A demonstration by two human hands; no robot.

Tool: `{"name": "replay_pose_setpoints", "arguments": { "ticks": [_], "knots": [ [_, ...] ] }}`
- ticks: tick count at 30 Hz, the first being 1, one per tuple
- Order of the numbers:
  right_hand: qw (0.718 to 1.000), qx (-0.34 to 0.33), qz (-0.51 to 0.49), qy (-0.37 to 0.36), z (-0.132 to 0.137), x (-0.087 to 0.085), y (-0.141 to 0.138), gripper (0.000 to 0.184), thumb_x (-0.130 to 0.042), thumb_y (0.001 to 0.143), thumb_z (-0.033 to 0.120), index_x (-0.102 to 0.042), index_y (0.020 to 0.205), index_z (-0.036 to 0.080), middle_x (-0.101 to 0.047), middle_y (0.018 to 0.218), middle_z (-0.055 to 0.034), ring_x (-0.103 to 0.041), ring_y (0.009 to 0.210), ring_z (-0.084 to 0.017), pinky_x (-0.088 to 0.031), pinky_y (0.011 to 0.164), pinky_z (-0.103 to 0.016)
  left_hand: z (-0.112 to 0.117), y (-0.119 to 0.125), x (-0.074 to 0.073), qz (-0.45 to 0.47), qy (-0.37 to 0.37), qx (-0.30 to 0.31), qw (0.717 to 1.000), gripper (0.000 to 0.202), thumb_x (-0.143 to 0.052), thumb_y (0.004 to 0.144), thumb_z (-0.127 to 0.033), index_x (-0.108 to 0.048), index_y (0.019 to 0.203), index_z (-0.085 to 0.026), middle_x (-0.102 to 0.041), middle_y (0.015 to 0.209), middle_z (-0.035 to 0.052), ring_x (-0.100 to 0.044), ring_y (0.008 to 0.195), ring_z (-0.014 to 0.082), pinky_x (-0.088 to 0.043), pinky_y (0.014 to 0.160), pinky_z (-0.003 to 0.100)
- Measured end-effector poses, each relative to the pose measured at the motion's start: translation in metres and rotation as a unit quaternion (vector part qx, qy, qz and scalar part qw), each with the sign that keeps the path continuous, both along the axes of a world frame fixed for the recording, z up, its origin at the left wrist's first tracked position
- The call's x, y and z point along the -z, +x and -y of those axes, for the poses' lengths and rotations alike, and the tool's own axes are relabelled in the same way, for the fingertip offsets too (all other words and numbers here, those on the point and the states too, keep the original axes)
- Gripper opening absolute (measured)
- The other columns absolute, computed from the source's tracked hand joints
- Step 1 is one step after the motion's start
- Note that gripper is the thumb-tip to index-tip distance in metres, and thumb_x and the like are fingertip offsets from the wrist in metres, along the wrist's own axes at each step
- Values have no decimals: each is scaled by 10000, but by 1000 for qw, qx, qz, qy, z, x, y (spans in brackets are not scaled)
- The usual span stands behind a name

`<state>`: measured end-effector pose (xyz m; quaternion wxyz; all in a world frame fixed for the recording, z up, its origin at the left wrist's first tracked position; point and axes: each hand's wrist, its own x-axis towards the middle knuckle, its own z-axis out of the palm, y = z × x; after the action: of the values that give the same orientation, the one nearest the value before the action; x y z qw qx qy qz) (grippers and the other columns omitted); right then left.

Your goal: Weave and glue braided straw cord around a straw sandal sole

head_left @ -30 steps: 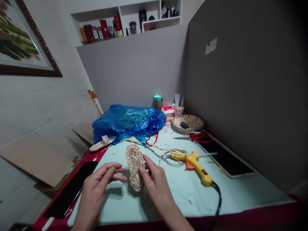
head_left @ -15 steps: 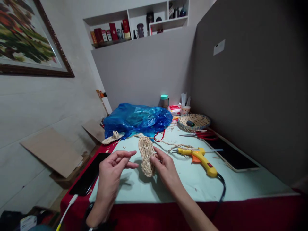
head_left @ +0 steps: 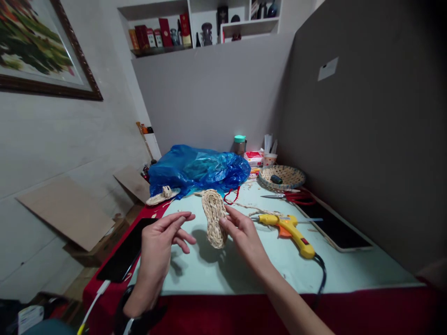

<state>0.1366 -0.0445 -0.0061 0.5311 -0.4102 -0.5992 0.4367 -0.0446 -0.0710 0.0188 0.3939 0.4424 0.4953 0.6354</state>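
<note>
In the head view, the right hand (head_left: 240,226) clamped a woven straw sole (head_left: 212,221) between thumb and fingers, above the pale green worktop (head_left: 195,281). At the sole's 8 o'clock, the left hand (head_left: 159,242) hovered near it, fingers loosely parted. A yellow glue gun (head_left: 296,233) lay at 3 o'clock, a shallow basket (head_left: 291,176) at 2, a blue plastic bag (head_left: 199,170) between 11 and 12.

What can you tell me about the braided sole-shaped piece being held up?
The braided sole-shaped piece is straw-coloured and looks like plant fibre, its braid coiled in nested rows. It is elongated, with rounded ends, broader at the top. It is held above the pale green table covering, one broad face toward the camera. The right hand grips its right edge; the left hand is apart from it.
</note>
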Motion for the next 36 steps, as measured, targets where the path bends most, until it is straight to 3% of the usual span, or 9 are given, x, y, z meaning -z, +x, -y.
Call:
{"name": "replay_pose_setpoints", "arguments": {
  "ticks": [4,8,14,21,28,31,36],
  "knots": [
    [999,-30,30,1,-14,-28,12,393,-579,907,327,-659,1240,133,-697,876,-43,-622,827,-220,-483,754,-333,-18,13,-14,11,-3,27,1000,297,-695,814,-404,-725,806,-109,-781,724,96,-619,367,133,-448,352,220],
    [997,-65,40,10,-41,-53,26,438,-586,883,359,-663,1248,130,-694,855,-43,-626,843,-238,-476,752,-330,-38,25,-34,1,21,11,1000,301,-702,809,-402,-724,700,-122,-664,497,8,-525,320,74,-363,354,170],
    [994,-112,6,1,-84,-61,45,469,-591,886,366,-640,1287,127,-721,900,-54,-638,846,-236,-484,745,-323,-65,40,-53,-29,49,-12,998,118,-787,725,-275,-811,741,-161,-788,699,71,-645,531,111,-433,462,174],
    [989,-134,-44,-34,-108,-58,54,473,-613,871,340,-635,1292,124,-730,913,-63,-648,863,-236,-490,754,-322,-91,55,-45,-34,21,-17,999,93,-805,700,-238,-816,761,-168,-810,757,83,-690,574,158,-490,501,222],
    [980,-162,-93,-72,-114,-65,61,473,-662,851,406,-672,1252,155,-743,936,-86,-669,849,-242,-526,762,-340,-106,51,-27,3,-28,32,999,275,-676,819,-332,-722,985,-118,-804,774,120,-749,640,233,-574,638,332],
    [977,-164,-102,-85,-116,-65,65,510,-682,835,430,-662,1259,146,-741,939,-89,-662,817,-232,-518,759,-335,-106,55,-21,1,-37,61,997,230,-637,859,-366,-652,953,-157,-798,791,83,-733,576,206,-560,616,317],
    [979,-146,-102,-98,-119,-67,68,535,-695,830,446,-649,1268,141,-731,914,-84,-646,806,-225,-497,721,-314,-102,68,-17,-31,-64,107,992,244,-632,882,-397,-637,810,-164,-729,604,22,-675,419,173,-476,485,254]
  ]
}}
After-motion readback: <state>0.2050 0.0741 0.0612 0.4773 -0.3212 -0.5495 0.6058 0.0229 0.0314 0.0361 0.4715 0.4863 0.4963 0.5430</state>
